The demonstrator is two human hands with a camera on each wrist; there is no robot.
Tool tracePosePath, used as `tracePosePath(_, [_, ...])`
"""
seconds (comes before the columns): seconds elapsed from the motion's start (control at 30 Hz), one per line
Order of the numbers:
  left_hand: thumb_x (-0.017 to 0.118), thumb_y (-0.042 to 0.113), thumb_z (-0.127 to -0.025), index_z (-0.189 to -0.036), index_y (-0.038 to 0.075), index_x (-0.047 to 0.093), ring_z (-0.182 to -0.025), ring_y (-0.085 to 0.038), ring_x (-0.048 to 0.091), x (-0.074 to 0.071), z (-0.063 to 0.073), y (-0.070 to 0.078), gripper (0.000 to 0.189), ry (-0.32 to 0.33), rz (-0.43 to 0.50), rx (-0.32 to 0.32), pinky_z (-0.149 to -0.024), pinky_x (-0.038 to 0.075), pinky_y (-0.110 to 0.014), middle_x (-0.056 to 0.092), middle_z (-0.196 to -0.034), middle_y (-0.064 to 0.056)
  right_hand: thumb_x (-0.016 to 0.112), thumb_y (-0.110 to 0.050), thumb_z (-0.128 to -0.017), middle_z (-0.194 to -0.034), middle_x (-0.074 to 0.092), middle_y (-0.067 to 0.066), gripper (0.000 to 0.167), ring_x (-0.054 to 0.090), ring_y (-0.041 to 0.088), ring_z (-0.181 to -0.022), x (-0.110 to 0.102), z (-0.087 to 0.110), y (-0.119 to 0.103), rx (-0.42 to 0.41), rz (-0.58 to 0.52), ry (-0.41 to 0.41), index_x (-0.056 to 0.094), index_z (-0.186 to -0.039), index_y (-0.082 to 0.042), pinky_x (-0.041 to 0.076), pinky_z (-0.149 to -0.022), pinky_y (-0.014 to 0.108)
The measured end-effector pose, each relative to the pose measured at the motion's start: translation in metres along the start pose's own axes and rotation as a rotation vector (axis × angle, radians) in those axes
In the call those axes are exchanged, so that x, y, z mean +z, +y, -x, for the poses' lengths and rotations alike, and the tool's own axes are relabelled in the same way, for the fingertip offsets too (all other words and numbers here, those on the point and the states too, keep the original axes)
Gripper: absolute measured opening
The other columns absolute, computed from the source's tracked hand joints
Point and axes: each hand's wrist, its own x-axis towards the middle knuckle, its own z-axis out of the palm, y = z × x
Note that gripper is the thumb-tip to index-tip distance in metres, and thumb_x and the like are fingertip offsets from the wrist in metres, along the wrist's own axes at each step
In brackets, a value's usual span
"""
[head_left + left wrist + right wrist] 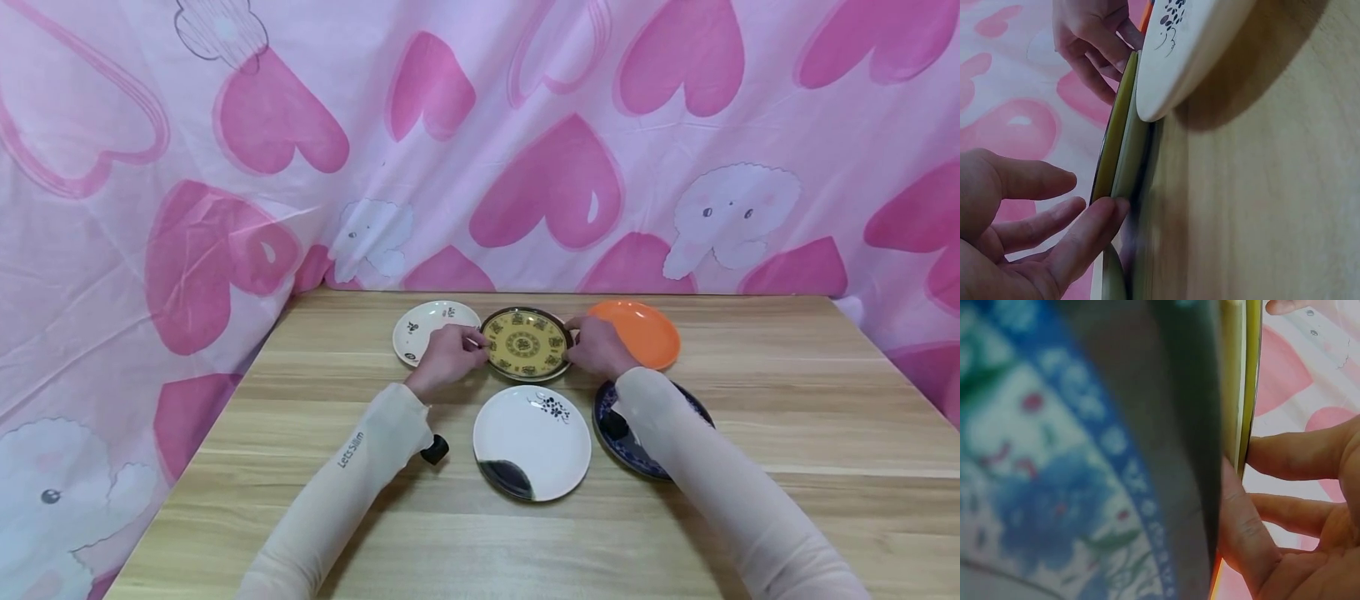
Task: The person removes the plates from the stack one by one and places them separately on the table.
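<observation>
A yellow patterned plate (522,343) lies at the back middle, seemingly on another plate whose dark rim and pale side show around it. My left hand (452,357) holds its left edge. In the left wrist view the left thumb (1099,228) is against the rim's side, with two fingertips close by on the upper side. My right hand (600,345) pinches the right edge. The right wrist view has this hand (1300,519) with thumb and forefinger on opposite sides of the rim. The hidden fingertips under the plate cannot be made out.
A white plate with small drawings (427,321) is partly behind the left hand. An orange plate (648,333) sits at the back right. Nearer are a white plate with black flowers (532,442) and a dark blue plate (637,454), partly under the right forearm. A heart-patterned cloth (525,192) hangs behind.
</observation>
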Motion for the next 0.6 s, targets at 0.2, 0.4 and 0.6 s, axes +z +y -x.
tracePosePath(0.2, [0.075, 0.012, -0.086, -0.103, 0.008, 0.075, -0.083, -0.015, 0.064, -0.0001, 0.0027, 0.0025, 0.017, -0.012, 0.027, -0.015, -0.072, 0.051, -0.022, 0.072, -0.094, -0.008, 0.070, -0.013, -0.087, -0.113, 0.069, 0.020, 0.056, 0.057, 0.026, -0.094, 0.0024, 0.0007, -0.0016, -0.006, -0.022, -0.011, 0.055, -0.140, -0.001, 0.048, -0.080, 0.033])
tracePosePath(0.4, [0.074, 0.011, -0.087, -0.103, 0.007, 0.075, -0.082, -0.014, 0.061, 0.0011, 0.0018, 0.0005, 0.016, -0.009, 0.064, -0.020, -0.069, 0.050, -0.020, 0.071, -0.098, -0.008, 0.059, -0.011, -0.091, -0.131, 0.065, 0.023, 0.047, 0.056, 0.031, -0.113, 0.0042, 0.0021, -0.0037, -0.033, -0.043, -0.019, 0.060, -0.137, -0.002, 0.046, -0.107, 0.047])
tracePosePath(0.6, [0.073, 0.010, -0.088, -0.108, 0.005, 0.074, -0.090, -0.016, 0.064, 0.0022, 0.0001, -0.0033, 0.021, 0.001, 0.094, -0.030, -0.073, 0.052, -0.020, 0.073, -0.111, -0.012, 0.056, 0.003, -0.084, -0.080, 0.061, 0.012, 0.055, 0.055, 0.022, -0.077, 0.0026, 0.0004, -0.0010, -0.049, 0.027, -0.019, 0.057, -0.139, 0.000, 0.051, -0.074, 0.033])
